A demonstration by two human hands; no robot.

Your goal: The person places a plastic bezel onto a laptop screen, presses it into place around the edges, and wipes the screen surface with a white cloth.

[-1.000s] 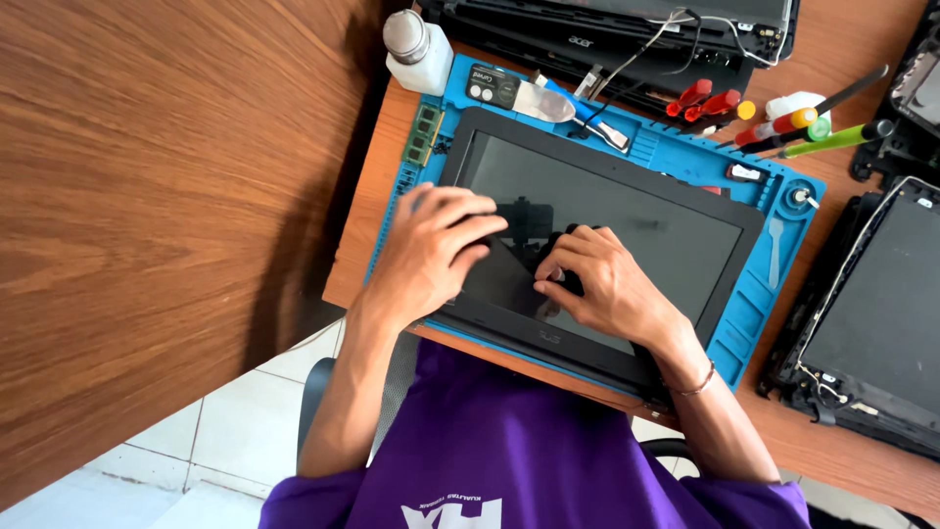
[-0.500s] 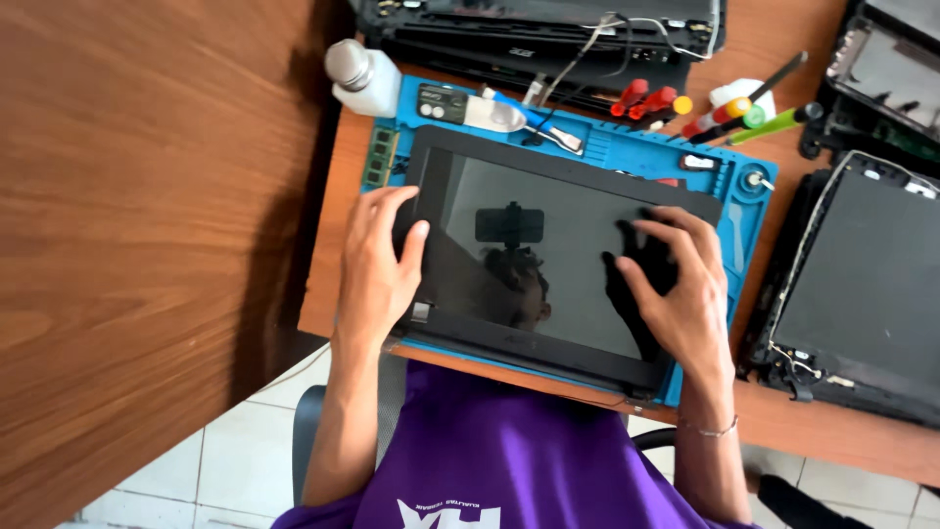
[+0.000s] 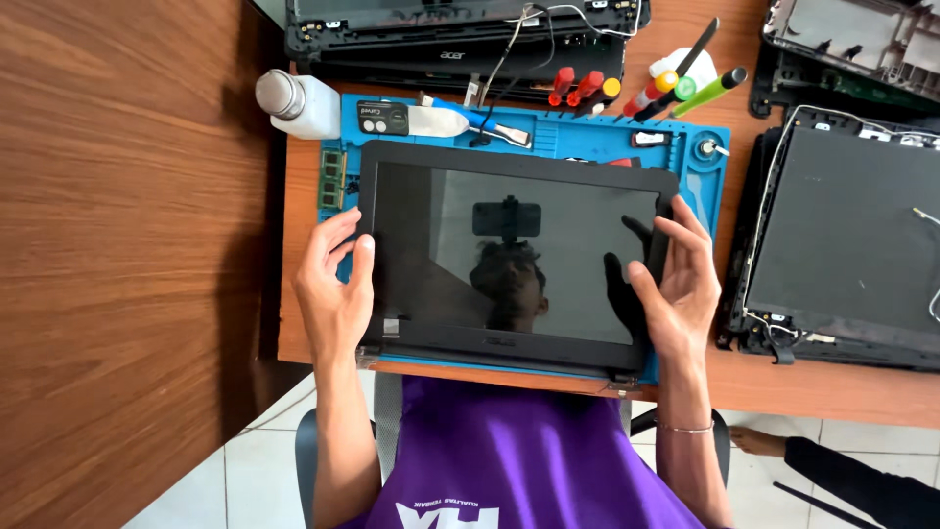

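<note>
Now your left hand (image 3: 333, 294) and right hand (image 3: 676, 284) have slid out to the laptop screen panel's (image 3: 509, 255) side edges, fingers grasping it over the blue mat (image 3: 587, 132) on the desk (image 3: 813, 387).

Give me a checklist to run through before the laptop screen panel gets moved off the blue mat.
1. Left hand grips the left edge of the black rectangular laptop screen panel: ok.
2. Right hand grips the right edge: ok.
3. Panel lies wholly over the blue silicone work mat: ok.
4. Green memory stick sits clear of the panel's left edge: ok.
5. Cables or hinges free beneath the panel: cannot tell, hidden.
6. Coloured-handled screwdrivers lie beyond the mat's far edge, away from the hands: ok.
</note>
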